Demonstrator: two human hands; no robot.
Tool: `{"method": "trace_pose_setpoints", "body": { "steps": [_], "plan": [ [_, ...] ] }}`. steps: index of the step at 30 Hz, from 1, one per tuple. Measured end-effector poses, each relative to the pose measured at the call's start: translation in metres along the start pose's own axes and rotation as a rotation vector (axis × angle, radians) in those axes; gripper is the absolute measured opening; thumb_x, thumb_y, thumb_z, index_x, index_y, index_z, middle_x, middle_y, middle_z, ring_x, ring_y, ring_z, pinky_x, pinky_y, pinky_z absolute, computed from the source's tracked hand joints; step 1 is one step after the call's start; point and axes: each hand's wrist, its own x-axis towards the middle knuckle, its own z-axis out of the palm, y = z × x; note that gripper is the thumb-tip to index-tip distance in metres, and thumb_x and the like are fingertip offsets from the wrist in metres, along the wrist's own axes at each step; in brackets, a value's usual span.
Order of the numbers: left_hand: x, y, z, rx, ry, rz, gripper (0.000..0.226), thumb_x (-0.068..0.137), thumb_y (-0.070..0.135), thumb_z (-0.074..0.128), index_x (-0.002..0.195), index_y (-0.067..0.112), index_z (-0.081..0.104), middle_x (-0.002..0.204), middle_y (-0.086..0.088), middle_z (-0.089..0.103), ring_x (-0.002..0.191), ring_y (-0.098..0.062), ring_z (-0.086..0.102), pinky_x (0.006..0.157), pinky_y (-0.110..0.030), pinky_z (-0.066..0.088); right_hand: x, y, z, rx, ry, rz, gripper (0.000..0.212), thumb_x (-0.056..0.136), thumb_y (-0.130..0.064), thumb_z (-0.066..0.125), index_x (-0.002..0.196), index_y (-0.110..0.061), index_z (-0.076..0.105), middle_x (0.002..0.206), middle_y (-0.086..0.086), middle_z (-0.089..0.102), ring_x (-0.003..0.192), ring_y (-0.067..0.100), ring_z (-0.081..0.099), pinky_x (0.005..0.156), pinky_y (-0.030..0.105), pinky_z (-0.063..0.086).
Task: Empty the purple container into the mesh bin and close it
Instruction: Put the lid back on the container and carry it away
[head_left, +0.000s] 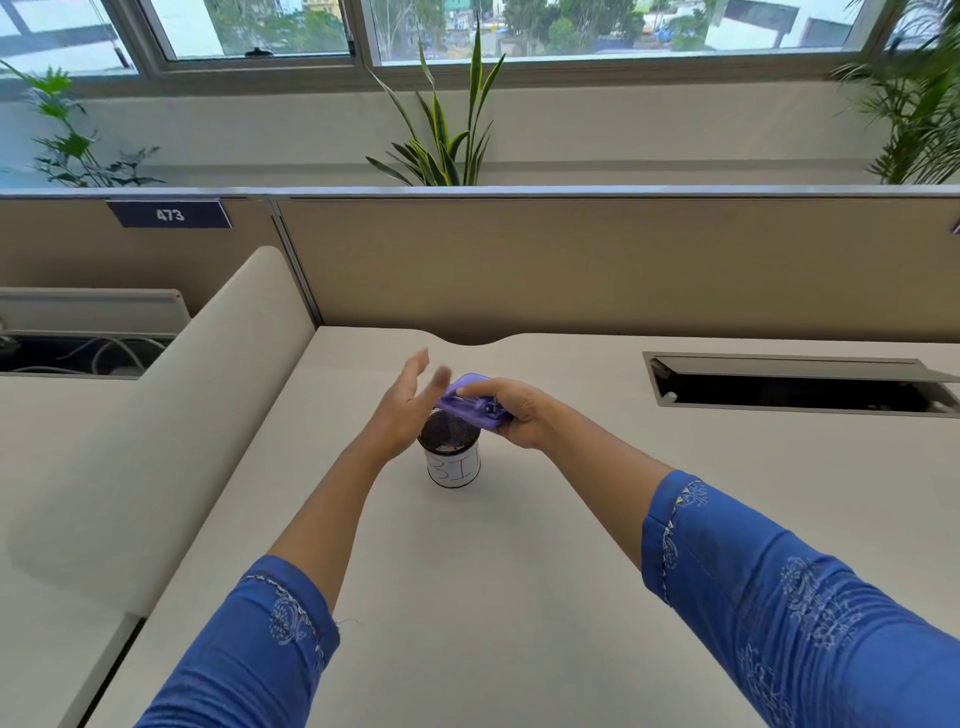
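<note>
A small black mesh bin (453, 457) with a white paper label stands on the white desk (519, 571) in front of me. My right hand (514, 413) grips the purple container (470, 402), tilted over the bin's mouth. My left hand (402, 410) is open just left of the container, fingers spread and blurred, palm facing it. Whether the container's lid is open I cannot tell. Something dark lies inside the bin.
A recessed cable tray (800, 384) with its flap raised sits in the desk at the right. A beige partition (571, 260) closes off the back, a cushioned divider (156, 415) stands to the left. Plants (447, 135) stand behind the partition.
</note>
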Motion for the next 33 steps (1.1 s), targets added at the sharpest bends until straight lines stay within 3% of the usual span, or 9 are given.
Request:
{"method": "trace_pose_setpoints", "body": {
  "steps": [2, 5, 8, 11, 13, 19, 23, 29, 33],
  "plan": [
    [-0.001, 0.0, 0.004, -0.071, -0.094, -0.038, 0.077, 0.081, 0.077, 0.018, 0.116, 0.023, 0.06, 0.122, 0.002, 0.06, 0.119, -0.017, 0.051, 0.1, -0.025, 0.033, 0.002, -0.002, -0.002, -0.022, 0.019, 0.0, 0.024, 0.082, -0.004, 0.067, 0.063, -0.012, 0.078, 0.072, 0.005, 0.075, 0.061, 0.01, 0.071, 0.06, 0.017, 0.057],
    [0.0, -0.003, 0.006, -0.129, -0.076, -0.052, 0.08, 0.083, 0.068, 0.012, 0.125, 0.019, 0.06, 0.133, 0.0, 0.056, 0.127, -0.015, 0.048, 0.107, -0.025, 0.027, 0.003, -0.004, -0.004, -0.068, 0.078, -0.007, 0.006, 0.077, -0.009, 0.072, 0.082, -0.01, 0.069, 0.078, 0.006, 0.072, 0.064, 0.013, 0.07, 0.062, 0.022, 0.058],
    [0.001, -0.005, 0.004, -0.116, -0.05, -0.066, 0.088, 0.082, 0.07, 0.014, 0.129, 0.012, 0.06, 0.136, -0.005, 0.058, 0.128, -0.015, 0.049, 0.11, -0.026, 0.028, -0.002, -0.003, -0.003, -0.191, 0.079, 0.023, 0.004, 0.072, -0.02, 0.073, 0.075, -0.02, 0.074, 0.074, -0.002, 0.072, 0.061, 0.009, 0.067, 0.06, 0.023, 0.055],
    [0.0, -0.008, 0.001, -0.063, -0.103, -0.045, 0.053, 0.092, 0.061, 0.029, 0.112, 0.029, 0.066, 0.117, 0.006, 0.067, 0.113, -0.01, 0.058, 0.09, -0.011, 0.039, -0.005, -0.004, -0.002, -0.149, 0.059, 0.072, 0.006, 0.073, -0.02, 0.069, 0.072, -0.021, 0.075, 0.066, -0.004, 0.07, 0.055, 0.008, 0.063, 0.056, 0.02, 0.05],
    [-0.001, -0.013, 0.0, -0.098, -0.102, -0.041, 0.039, 0.098, 0.045, 0.042, 0.126, 0.025, 0.059, 0.122, 0.007, 0.063, 0.115, -0.007, 0.057, 0.088, -0.007, 0.041, -0.004, -0.005, -0.003, -0.032, 0.083, 0.132, 0.002, 0.077, -0.017, 0.067, 0.078, -0.015, 0.068, 0.065, 0.002, 0.067, 0.051, 0.011, 0.059, 0.049, 0.019, 0.049],
    [0.0, -0.009, -0.002, -0.062, -0.058, 0.056, 0.035, 0.104, 0.011, 0.038, 0.133, 0.002, 0.055, 0.128, -0.006, 0.061, 0.121, -0.015, 0.053, 0.103, -0.021, 0.042, -0.005, -0.012, -0.009, 0.035, -0.035, 0.349, 0.025, 0.084, -0.028, 0.06, 0.086, -0.005, 0.07, 0.073, 0.008, 0.071, 0.042, 0.012, 0.059, 0.047, 0.019, 0.049],
    [0.0, -0.008, 0.0, -0.06, -0.021, 0.059, 0.036, 0.104, 0.009, 0.036, 0.134, 0.001, 0.053, 0.131, -0.011, 0.059, 0.118, -0.016, 0.053, 0.085, -0.005, 0.045, -0.002, -0.011, -0.016, 0.066, -0.107, 0.38, 0.028, 0.088, -0.029, 0.057, 0.09, -0.008, 0.075, 0.097, 0.016, 0.077, 0.045, 0.016, 0.064, 0.048, 0.02, 0.05],
    [-0.004, -0.004, 0.004, -0.178, 0.016, 0.045, 0.034, 0.102, 0.004, 0.039, 0.133, -0.004, 0.052, 0.13, -0.018, 0.059, 0.119, -0.027, 0.057, 0.096, -0.025, 0.049, -0.002, -0.009, -0.025, 0.178, -0.196, 0.429, 0.039, 0.092, -0.029, 0.05, 0.093, -0.004, 0.079, 0.107, 0.023, 0.073, 0.048, 0.022, 0.068, 0.046, 0.023, 0.053],
    [-0.005, -0.004, 0.005, -0.241, -0.005, 0.038, 0.031, 0.102, 0.004, 0.042, 0.128, -0.003, 0.057, 0.117, -0.014, 0.064, 0.102, -0.022, 0.064, 0.076, -0.015, 0.055, -0.005, -0.009, -0.026, 0.22, -0.221, 0.446, 0.047, 0.092, -0.031, 0.046, 0.085, 0.001, 0.079, 0.103, 0.024, 0.074, 0.048, 0.023, 0.068, 0.048, 0.024, 0.055]
  ]
}}
